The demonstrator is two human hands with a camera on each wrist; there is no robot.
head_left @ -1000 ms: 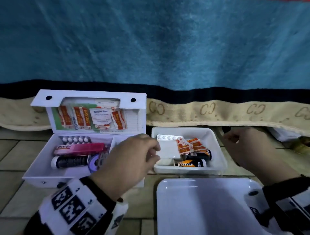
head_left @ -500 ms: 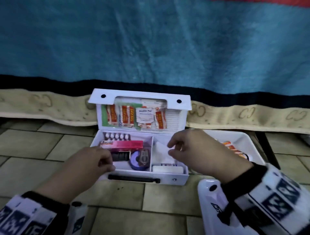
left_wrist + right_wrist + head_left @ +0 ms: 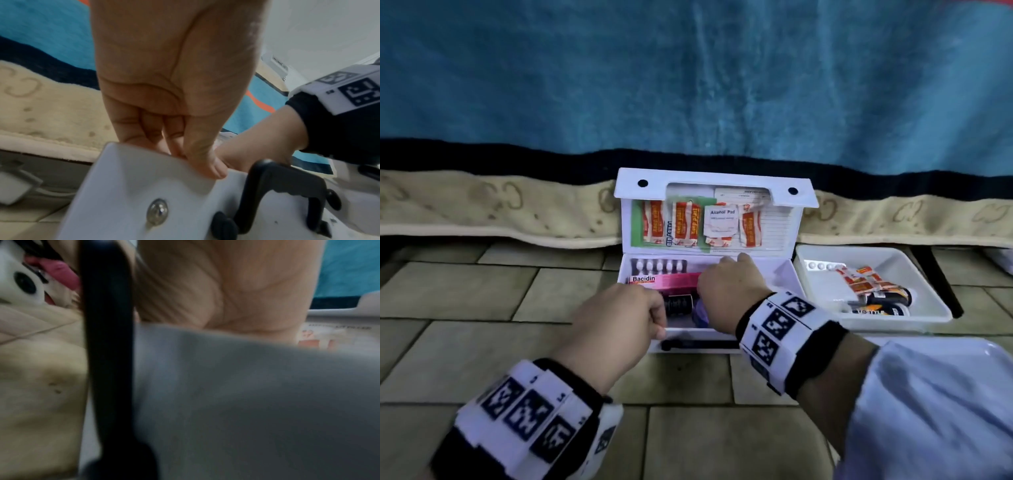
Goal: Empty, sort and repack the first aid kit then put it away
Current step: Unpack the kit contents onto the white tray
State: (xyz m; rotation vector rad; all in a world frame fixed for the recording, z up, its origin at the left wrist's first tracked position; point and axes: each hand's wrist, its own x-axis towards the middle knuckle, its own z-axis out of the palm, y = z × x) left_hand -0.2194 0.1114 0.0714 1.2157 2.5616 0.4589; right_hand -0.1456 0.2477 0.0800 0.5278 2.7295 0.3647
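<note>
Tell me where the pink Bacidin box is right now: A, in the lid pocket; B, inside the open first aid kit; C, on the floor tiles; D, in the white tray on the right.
B: the Bacidin box lies in the open kit, left compartment, below the lid, not in the tray.

Tiled floor (image 3: 482, 308); behind, a hanging blue blanket (image 3: 688, 75) with dark band and beige patterned border (image 3: 482, 212)

The left hand (image 3: 174, 78) pinches the top edge of the white first aid kit (image 3: 131, 186), thumb on its front wall. A black handle (image 3: 275, 183) and a metal lock (image 3: 157, 211) sit below. The right hand (image 3: 257, 146) reaches in beside it.
</note>
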